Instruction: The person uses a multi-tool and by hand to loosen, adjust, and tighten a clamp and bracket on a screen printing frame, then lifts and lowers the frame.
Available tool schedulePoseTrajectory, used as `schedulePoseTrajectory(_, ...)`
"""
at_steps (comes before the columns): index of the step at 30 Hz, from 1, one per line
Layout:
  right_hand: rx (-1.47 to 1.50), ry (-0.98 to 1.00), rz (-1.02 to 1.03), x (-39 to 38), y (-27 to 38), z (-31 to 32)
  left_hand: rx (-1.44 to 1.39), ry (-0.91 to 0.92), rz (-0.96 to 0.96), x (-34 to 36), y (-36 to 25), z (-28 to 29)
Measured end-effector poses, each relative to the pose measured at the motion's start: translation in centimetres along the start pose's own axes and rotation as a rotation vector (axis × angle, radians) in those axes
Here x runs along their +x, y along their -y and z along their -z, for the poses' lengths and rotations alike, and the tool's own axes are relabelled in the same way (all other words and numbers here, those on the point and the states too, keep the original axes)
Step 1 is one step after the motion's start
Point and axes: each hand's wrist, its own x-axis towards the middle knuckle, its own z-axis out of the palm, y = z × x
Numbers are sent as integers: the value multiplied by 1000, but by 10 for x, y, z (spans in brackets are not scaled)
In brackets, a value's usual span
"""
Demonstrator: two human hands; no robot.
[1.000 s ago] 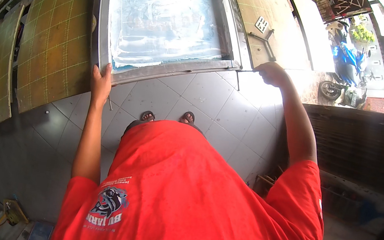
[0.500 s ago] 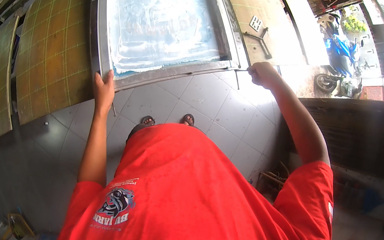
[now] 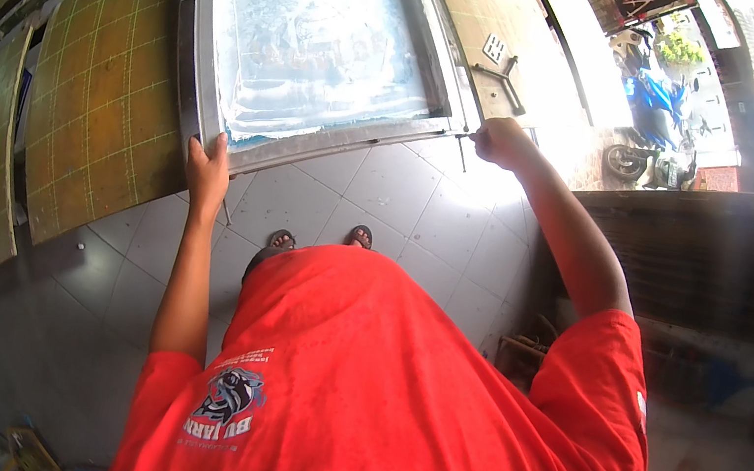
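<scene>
A metal-framed printing screen (image 3: 320, 36), smeared white and blue, lies ahead between brown boards (image 3: 107, 91). The left hand (image 3: 207, 173) clasps its near-left corner; the right hand (image 3: 502, 143) makes a fist beside the near-right corner. Beyond rests a Y-shaped wrench (image 3: 506, 79); that fist grips a thin metal rod (image 3: 462, 135).

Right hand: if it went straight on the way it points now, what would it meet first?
Probably the grey frame, at its near right corner, just ahead of the right hand; depth is unclear, so it might pass under.
</scene>
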Motion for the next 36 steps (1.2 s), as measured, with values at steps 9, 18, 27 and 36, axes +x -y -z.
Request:
schedulePoseTrajectory(9,697,264,-299,-11,23,15,-393,186,163,14,15,2)
schedulePoseTrajectory(18,580,326,-233,13,-6,14,-177,106,166,13,4,0)
schedulePoseTrajectory(27,539,249,-220,22,-11,-18,-193,118,200,9,-6,0)
schedulePoseTrajectory(36,1184,-235,-505,-45,-65,-183,-274,194,277,3,-19,5)
